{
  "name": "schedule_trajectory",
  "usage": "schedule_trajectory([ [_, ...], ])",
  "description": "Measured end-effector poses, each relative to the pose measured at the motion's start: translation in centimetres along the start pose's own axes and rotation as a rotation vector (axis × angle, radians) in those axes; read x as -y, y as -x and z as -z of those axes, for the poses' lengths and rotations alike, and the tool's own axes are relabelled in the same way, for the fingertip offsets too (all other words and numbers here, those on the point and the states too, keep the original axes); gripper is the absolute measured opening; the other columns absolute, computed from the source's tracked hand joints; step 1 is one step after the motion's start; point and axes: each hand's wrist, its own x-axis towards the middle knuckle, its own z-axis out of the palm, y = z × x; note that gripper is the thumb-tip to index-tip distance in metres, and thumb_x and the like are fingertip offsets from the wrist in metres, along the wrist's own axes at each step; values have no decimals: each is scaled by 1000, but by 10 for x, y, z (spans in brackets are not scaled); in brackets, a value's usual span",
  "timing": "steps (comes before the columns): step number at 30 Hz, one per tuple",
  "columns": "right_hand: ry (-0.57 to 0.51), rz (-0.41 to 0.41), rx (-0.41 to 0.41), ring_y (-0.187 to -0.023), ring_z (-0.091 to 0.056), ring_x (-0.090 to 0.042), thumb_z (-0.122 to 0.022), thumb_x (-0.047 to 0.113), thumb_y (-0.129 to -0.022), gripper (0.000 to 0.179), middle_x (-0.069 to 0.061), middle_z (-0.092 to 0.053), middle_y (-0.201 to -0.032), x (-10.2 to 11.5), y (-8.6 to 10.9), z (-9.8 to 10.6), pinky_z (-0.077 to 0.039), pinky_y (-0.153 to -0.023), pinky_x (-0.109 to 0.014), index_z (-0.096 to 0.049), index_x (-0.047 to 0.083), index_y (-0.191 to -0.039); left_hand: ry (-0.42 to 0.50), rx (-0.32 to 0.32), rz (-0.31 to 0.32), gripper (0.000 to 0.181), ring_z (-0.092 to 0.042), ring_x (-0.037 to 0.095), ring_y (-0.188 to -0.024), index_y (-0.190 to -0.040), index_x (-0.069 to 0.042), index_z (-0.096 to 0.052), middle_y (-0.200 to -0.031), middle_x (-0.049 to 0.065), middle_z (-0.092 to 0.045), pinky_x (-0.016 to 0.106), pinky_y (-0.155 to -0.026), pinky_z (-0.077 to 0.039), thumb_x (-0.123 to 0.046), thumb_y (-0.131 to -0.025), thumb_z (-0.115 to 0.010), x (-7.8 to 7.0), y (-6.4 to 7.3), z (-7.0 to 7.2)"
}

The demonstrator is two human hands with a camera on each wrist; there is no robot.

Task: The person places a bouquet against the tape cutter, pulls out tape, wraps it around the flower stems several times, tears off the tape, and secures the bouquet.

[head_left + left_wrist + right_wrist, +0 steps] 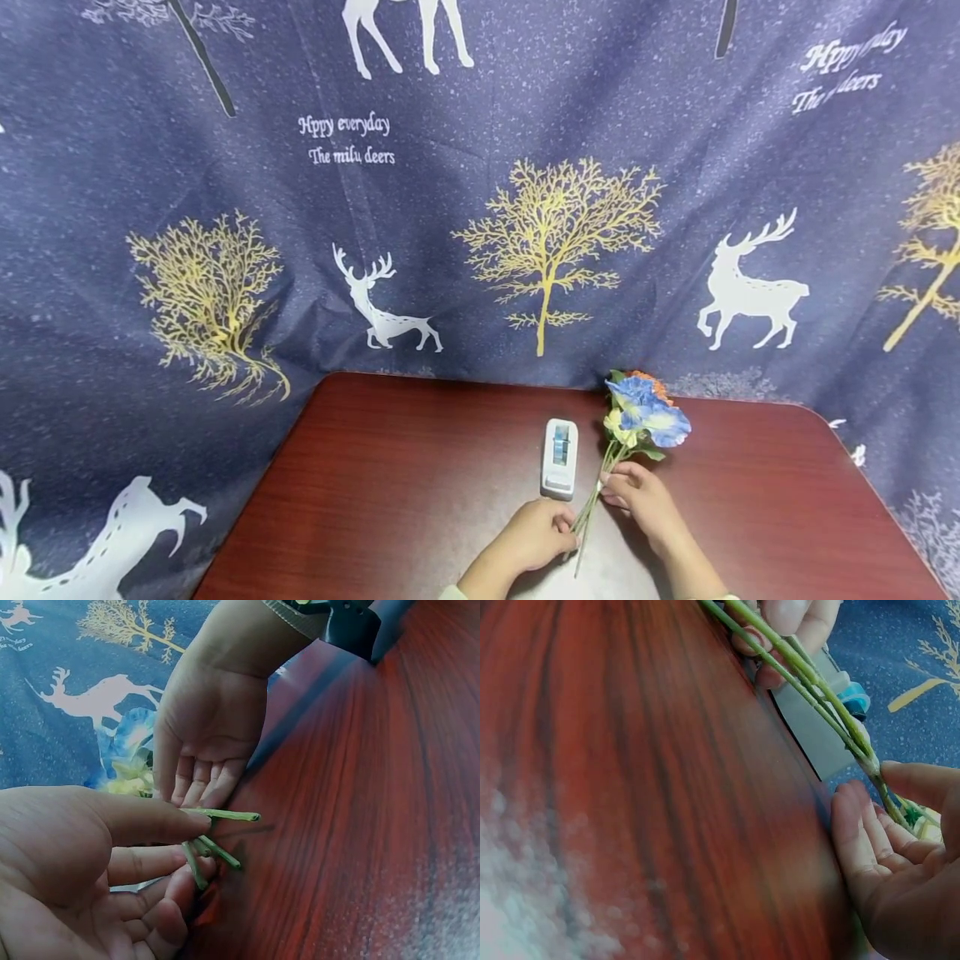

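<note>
A bunch of artificial flowers [645, 412], with blue, pale yellow and orange blooms, lies slanted over the table, blooms toward the back. My left hand [536, 533] pinches the lower part of the green stems [236, 817]; their cut ends stick out past the thumb in the left wrist view. Higher up, just below the blooms, my right hand [641, 500] holds the stems between thumb and fingers. A whitish patch [868, 760] sits around the stems by the right thumb. Just left of the bunch, beyond my left hand, stands a white tape dispenser [560, 458] with a blue roll.
The dark red wooden table [360, 475] extends to both sides of the hands. Behind it hangs a blue cloth [420, 208] printed with deer and trees, reaching the table's back edge.
</note>
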Motion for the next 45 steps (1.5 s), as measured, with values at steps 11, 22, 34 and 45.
schedule_trajectory([
  [11,9,25,25,-82,-71,-17,-66,11,-95,25,-10,-73,-94,-3,-2,-1,-59,-79,-27,-60,-8,-111,-65,-11,3,24,-44,-4,-69,-97,-10,-69,-77,-9,-54,18,-66,-40,-15,-77,-81,3,-2,1],
  [22,13,35,37,-80,-70,-14,-67,11,-94,26,-9,-73,-92,-5,1,-1,-58,-77,-25,-60,-9,-110,-105,5,30,35,-42,1,-69,-105,-14,-67,-80,-7,-49,20,-65,-37,-14,-74,-83,-1,3,1],
  [34,32,46,71,-81,-67,-12,-68,10,-93,26,-11,-73,-96,-4,2,1,-57,-75,-27,-59,-8,-110,-147,-1,39,37,-41,2,-68,-105,-15,-64,-80,-7,-47,21,-63,-36,-8,-72,-79,1,2,0],
  [45,76,41,84,-78,-67,-11,-68,16,-95,30,-8,-73,-94,-2,0,1,-52,-67,-26,-59,-6,-113,-121,4,54,36,-42,2,-67,-105,-16,-65,-80,-8,-48,20,-63,-37,-11,-72,-78,2,0,2],
])
